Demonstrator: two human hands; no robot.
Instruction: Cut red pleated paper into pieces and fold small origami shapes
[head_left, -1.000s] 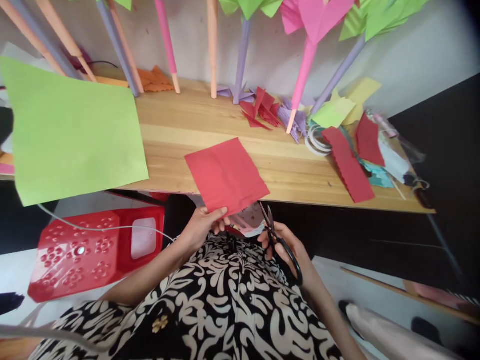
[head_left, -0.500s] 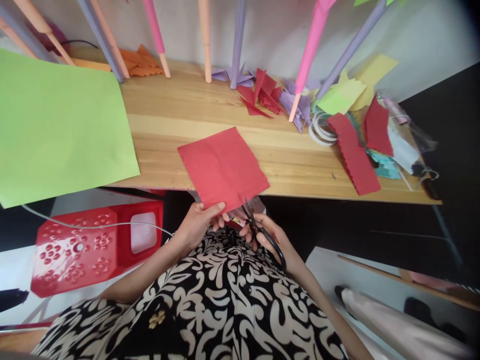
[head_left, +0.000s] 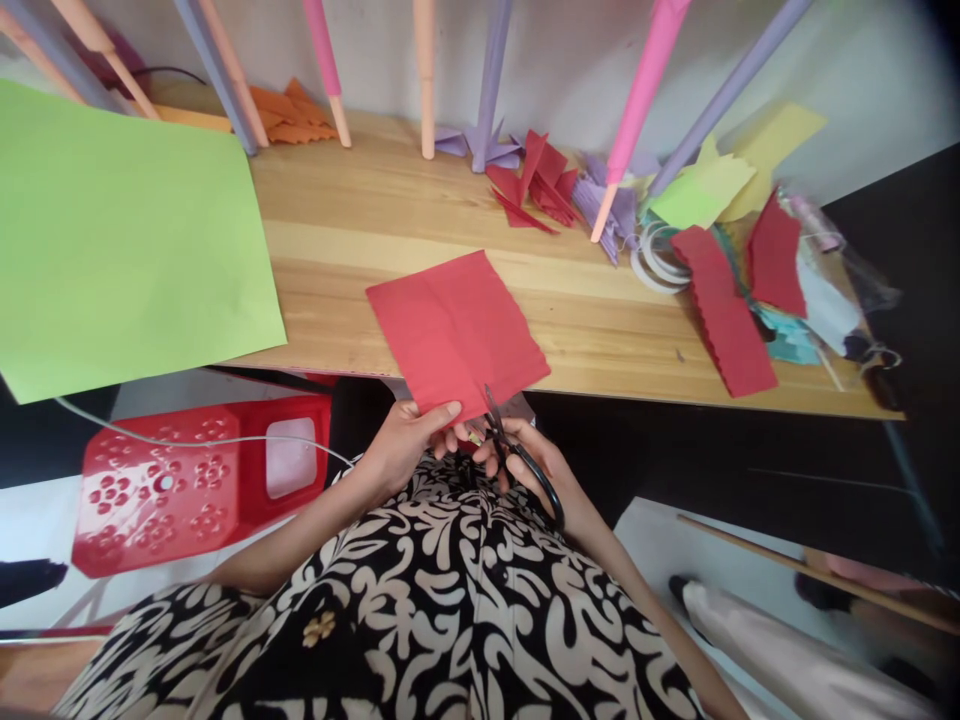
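A square of red paper [head_left: 457, 325] lies partly on the wooden table and reaches over its front edge. My left hand [head_left: 412, 443] pinches its lower corner, thumb on top and fingers beneath. Black-handled scissors [head_left: 534, 470] are in my right hand [head_left: 536, 458], fingers closed around the handles. Their blades point up at the paper's lower edge, just right of my left thumb, with one blade lying over the red surface.
Green paper [head_left: 135, 240] covers the left of the table [head_left: 330, 210]. Rolled paper sticks [head_left: 491, 90] lean along the back. Folded red pieces [head_left: 536, 185], white tape rolls [head_left: 660, 257] and a red strip [head_left: 724, 310] lie rightward. Below left is a red plastic stool [head_left: 165, 480].
The view has shifted slightly, so the table items appear a little further right. The scissor blades look closer together at the paper's edge. Both hands keep their holds.
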